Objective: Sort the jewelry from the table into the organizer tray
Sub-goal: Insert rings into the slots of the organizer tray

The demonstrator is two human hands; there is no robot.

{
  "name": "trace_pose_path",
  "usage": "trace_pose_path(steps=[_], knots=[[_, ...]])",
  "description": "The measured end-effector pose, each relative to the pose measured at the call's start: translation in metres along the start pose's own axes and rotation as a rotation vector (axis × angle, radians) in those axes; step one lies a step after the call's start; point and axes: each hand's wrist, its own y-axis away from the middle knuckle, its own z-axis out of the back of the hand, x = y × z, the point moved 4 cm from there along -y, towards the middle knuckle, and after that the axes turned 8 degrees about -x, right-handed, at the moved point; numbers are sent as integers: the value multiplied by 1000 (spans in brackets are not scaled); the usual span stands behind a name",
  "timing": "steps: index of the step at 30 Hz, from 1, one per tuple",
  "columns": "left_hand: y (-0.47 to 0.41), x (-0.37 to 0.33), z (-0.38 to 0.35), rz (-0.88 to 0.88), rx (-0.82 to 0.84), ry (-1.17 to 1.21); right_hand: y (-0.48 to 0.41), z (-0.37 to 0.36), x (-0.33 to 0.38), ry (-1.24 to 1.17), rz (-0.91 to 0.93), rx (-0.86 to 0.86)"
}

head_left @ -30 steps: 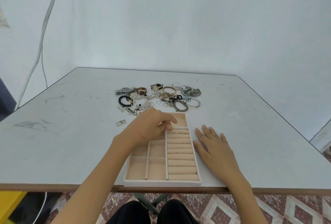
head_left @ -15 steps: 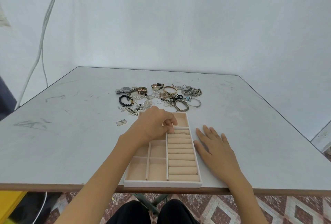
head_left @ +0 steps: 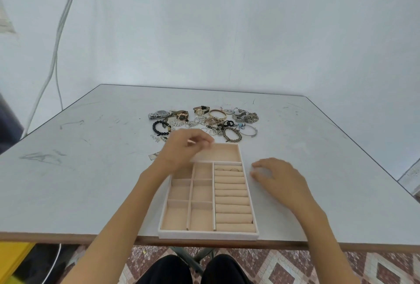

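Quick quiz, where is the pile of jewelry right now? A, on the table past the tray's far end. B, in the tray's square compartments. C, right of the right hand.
A: the jewelry pile lies on the table just beyond the far end of the organizer tray, near the left hand.

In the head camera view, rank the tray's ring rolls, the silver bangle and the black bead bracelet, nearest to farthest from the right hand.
1. Ring rolls: just left of the right hand.
2. Silver bangle: beyond the tray, farther back.
3. Black bead bracelet: far back left.
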Motion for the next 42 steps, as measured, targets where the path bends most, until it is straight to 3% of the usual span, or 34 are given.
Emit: trace_pose_path(steps=[3,5,13,19,26,33,39,42], knots=[[-23,20,25,85,-185,-43,-36,13,17,-81,-13,-84],[-39,32,34,128,-219,-127,-62,13,37,-109,44,-133],[-83,48,-5,167,-34,-631,-152,-41,97,76,207,-127],[-95,61,-21,136,31,-798,-172,-54,98,148,196,-146],[-97,60,-22,112,26,-785,-177,-59,105,149,228,-49],[-100,65,-28,256,75,-663,-175,-57,107,136,242,-74],[-104,65,-27,264,93,-660,-176,-61,102,61,227,-114],[-103,62,-27,184,59,-627,-176,-60,97,4,219,-147]])
